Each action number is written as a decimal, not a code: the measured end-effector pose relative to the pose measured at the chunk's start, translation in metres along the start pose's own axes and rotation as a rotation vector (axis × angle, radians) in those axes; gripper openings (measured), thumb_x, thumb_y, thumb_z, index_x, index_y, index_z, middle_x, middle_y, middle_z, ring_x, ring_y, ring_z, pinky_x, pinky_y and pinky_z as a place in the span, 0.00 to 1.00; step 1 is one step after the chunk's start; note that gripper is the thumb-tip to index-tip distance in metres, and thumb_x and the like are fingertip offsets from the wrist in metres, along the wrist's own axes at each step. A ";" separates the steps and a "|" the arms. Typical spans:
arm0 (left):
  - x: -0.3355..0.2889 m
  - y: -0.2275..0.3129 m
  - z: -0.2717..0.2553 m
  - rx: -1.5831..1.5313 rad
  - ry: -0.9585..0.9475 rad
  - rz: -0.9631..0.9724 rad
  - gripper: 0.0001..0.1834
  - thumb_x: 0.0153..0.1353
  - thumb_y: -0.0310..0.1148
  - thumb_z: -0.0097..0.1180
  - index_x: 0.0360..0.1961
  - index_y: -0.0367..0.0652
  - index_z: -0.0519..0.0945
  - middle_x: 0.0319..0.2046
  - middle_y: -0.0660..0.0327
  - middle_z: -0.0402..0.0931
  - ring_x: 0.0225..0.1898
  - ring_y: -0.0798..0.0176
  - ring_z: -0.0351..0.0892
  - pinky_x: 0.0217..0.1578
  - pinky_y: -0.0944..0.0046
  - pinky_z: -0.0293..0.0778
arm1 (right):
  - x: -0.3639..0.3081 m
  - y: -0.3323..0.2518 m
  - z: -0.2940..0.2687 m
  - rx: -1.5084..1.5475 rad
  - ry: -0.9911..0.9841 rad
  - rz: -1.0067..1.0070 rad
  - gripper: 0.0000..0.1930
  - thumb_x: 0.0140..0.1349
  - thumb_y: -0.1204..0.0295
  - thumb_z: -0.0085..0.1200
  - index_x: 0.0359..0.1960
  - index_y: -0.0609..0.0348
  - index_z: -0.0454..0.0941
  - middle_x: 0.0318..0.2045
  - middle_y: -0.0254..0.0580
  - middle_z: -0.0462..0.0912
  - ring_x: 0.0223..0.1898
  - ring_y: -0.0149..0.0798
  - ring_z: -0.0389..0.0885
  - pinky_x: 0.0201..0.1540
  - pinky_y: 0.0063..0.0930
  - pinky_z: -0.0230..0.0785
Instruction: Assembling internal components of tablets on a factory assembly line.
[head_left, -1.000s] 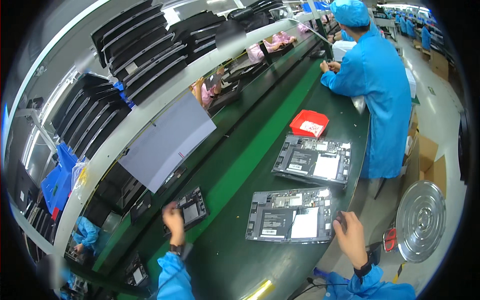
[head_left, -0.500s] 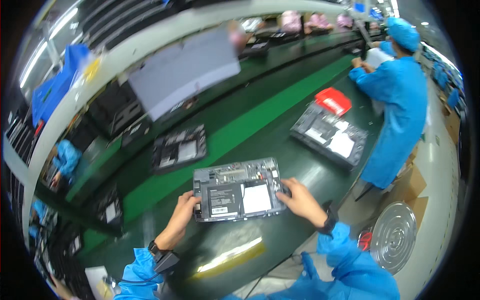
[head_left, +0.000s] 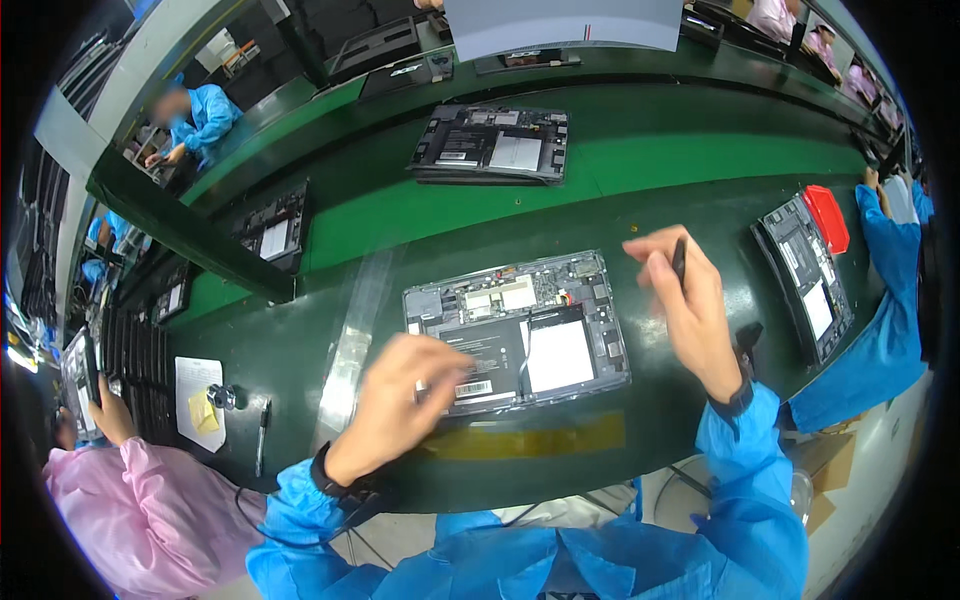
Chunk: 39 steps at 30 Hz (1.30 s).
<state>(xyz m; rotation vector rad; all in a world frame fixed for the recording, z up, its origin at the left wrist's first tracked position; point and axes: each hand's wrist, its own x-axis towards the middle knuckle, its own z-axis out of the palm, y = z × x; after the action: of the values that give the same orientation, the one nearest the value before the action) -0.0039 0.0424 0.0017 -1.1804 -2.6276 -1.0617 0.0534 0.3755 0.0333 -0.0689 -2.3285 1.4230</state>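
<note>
Laptop base: the uncovered laptop base lies flat on the dark green bench, directly in front of me and between my hands.
Long axis: it runs left to right across my front, its right end angled slightly away from me.
Nearer hand: my left hand – in this view it overlaps the near left corner, fingertips over the black battery.
Left grip: fingers loosely bent and blurred; I see nothing in them, but cannot tell whether they pinch something or touch the base.
Right grip: my right hand has its fingers closed around a dark slim tool.
Base from right grip: to the left and nearer my body; that hand is just beyond the far right corner, apart from the base.
Base from left grip: mostly rightward and farther out – the white sheet lies right of my fingertips.
Near edge: a yellow strip runs along my side of the base.
</note>
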 end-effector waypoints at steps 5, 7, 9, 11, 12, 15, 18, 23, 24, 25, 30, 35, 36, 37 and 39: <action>0.025 0.007 0.053 0.394 -0.136 0.487 0.17 0.56 0.40 0.73 0.47 0.49 0.89 0.51 0.68 0.83 0.42 0.64 0.77 0.39 0.64 0.74 | 0.015 0.043 0.026 -0.036 -0.152 0.056 0.20 0.81 0.61 0.44 0.38 0.62 0.83 0.25 0.35 0.77 0.24 0.28 0.70 0.32 0.31 0.67; 0.024 -0.002 0.059 0.421 -0.140 0.558 0.16 0.62 0.41 0.66 0.46 0.43 0.87 0.49 0.65 0.82 0.44 0.61 0.75 0.40 0.62 0.72 | 0.009 0.060 0.037 0.201 -0.179 0.188 0.18 0.81 0.61 0.46 0.39 0.61 0.83 0.26 0.31 0.78 0.24 0.25 0.69 0.31 0.28 0.66; 0.024 -0.008 0.058 0.484 -0.127 0.557 0.17 0.62 0.42 0.67 0.47 0.43 0.87 0.49 0.66 0.82 0.43 0.62 0.74 0.39 0.63 0.71 | 0.007 0.058 0.037 0.339 -0.235 0.305 0.11 0.78 0.65 0.55 0.42 0.60 0.83 0.28 0.28 0.81 0.28 0.23 0.75 0.33 0.23 0.68; 0.027 -0.017 0.060 0.395 -0.060 0.505 0.19 0.57 0.43 0.74 0.46 0.46 0.89 0.49 0.70 0.84 0.39 0.66 0.76 0.36 0.65 0.71 | 0.007 0.061 0.042 0.419 -0.241 0.130 0.08 0.72 0.68 0.64 0.42 0.61 0.85 0.30 0.29 0.85 0.35 0.23 0.81 0.37 0.21 0.71; 0.027 -0.017 0.059 0.382 -0.061 0.500 0.20 0.57 0.43 0.74 0.47 0.45 0.89 0.50 0.69 0.84 0.39 0.65 0.76 0.37 0.65 0.72 | 0.007 0.062 0.039 0.292 -0.257 0.082 0.10 0.65 0.70 0.71 0.43 0.61 0.87 0.34 0.36 0.88 0.39 0.30 0.87 0.42 0.23 0.75; 0.026 -0.021 0.063 0.340 -0.002 0.437 0.21 0.56 0.45 0.74 0.47 0.45 0.88 0.52 0.67 0.83 0.40 0.64 0.76 0.38 0.65 0.72 | 0.019 0.048 0.023 -0.182 -0.477 -0.243 0.11 0.58 0.71 0.73 0.41 0.62 0.88 0.36 0.45 0.89 0.35 0.42 0.88 0.44 0.28 0.77; 0.024 -0.026 0.068 0.376 0.037 0.438 0.22 0.57 0.47 0.74 0.47 0.45 0.88 0.54 0.66 0.83 0.42 0.63 0.76 0.39 0.65 0.72 | 0.019 0.036 0.025 -0.560 -0.513 -0.443 0.15 0.60 0.73 0.68 0.49 0.61 0.85 0.37 0.46 0.83 0.37 0.49 0.84 0.42 0.35 0.76; 0.025 -0.028 0.069 0.341 0.046 0.417 0.24 0.58 0.48 0.73 0.48 0.44 0.87 0.55 0.66 0.83 0.43 0.63 0.76 0.40 0.63 0.72 | 0.019 0.037 0.057 -0.556 -0.560 -0.534 0.19 0.65 0.65 0.64 0.56 0.58 0.81 0.33 0.40 0.74 0.35 0.45 0.79 0.36 0.38 0.71; 0.025 -0.028 0.071 0.333 0.056 0.418 0.24 0.58 0.48 0.73 0.49 0.43 0.87 0.55 0.66 0.83 0.43 0.63 0.76 0.40 0.63 0.72 | 0.017 0.042 0.060 -0.589 -0.555 -0.550 0.21 0.64 0.62 0.66 0.57 0.55 0.82 0.32 0.38 0.73 0.33 0.44 0.77 0.35 0.38 0.71; 0.023 -0.028 0.072 0.329 0.065 0.415 0.24 0.57 0.48 0.73 0.49 0.43 0.87 0.55 0.66 0.83 0.43 0.63 0.76 0.40 0.63 0.72 | 0.017 0.043 0.061 -0.586 -0.567 -0.549 0.21 0.64 0.62 0.66 0.57 0.55 0.82 0.32 0.38 0.73 0.33 0.44 0.77 0.35 0.38 0.71; 0.020 -0.029 0.073 0.321 0.057 0.392 0.25 0.56 0.48 0.74 0.49 0.42 0.87 0.56 0.65 0.83 0.43 0.63 0.77 0.40 0.63 0.73 | 0.015 0.045 0.064 -0.645 -0.582 -0.625 0.23 0.62 0.61 0.67 0.57 0.53 0.82 0.30 0.36 0.73 0.33 0.42 0.77 0.35 0.37 0.71; 0.023 -0.030 0.074 0.310 0.002 0.449 0.24 0.58 0.45 0.72 0.51 0.41 0.87 0.59 0.67 0.81 0.46 0.62 0.75 0.41 0.62 0.73 | 0.006 0.054 0.060 -0.471 -0.555 -0.459 0.22 0.61 0.64 0.69 0.55 0.57 0.81 0.35 0.38 0.79 0.32 0.45 0.82 0.35 0.39 0.75; 0.023 -0.030 0.074 0.305 -0.005 0.454 0.24 0.58 0.45 0.72 0.51 0.41 0.87 0.59 0.67 0.81 0.46 0.62 0.75 0.41 0.62 0.73 | 0.001 0.058 0.058 -0.344 -0.508 -0.349 0.22 0.61 0.66 0.70 0.55 0.58 0.81 0.36 0.40 0.81 0.31 0.46 0.83 0.35 0.39 0.77; 0.024 -0.029 0.073 0.306 -0.014 0.444 0.25 0.58 0.45 0.72 0.52 0.41 0.87 0.60 0.68 0.81 0.46 0.62 0.75 0.42 0.62 0.73 | 0.000 0.061 0.056 -0.342 -0.504 -0.342 0.22 0.61 0.66 0.70 0.55 0.58 0.81 0.36 0.40 0.81 0.31 0.46 0.83 0.35 0.39 0.77; 0.025 -0.028 0.073 0.304 -0.031 0.438 0.25 0.59 0.44 0.72 0.53 0.41 0.86 0.61 0.68 0.80 0.46 0.61 0.75 0.42 0.62 0.73 | 0.000 0.066 0.054 -0.352 -0.328 -0.343 0.19 0.59 0.71 0.72 0.52 0.59 0.82 0.38 0.42 0.83 0.30 0.48 0.85 0.33 0.37 0.79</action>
<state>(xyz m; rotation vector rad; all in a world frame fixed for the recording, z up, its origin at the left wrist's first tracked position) -0.0260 0.0901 -0.0614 -1.5927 -2.2773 -0.5486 0.0226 0.3616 -0.0451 0.4751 -2.6671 0.9027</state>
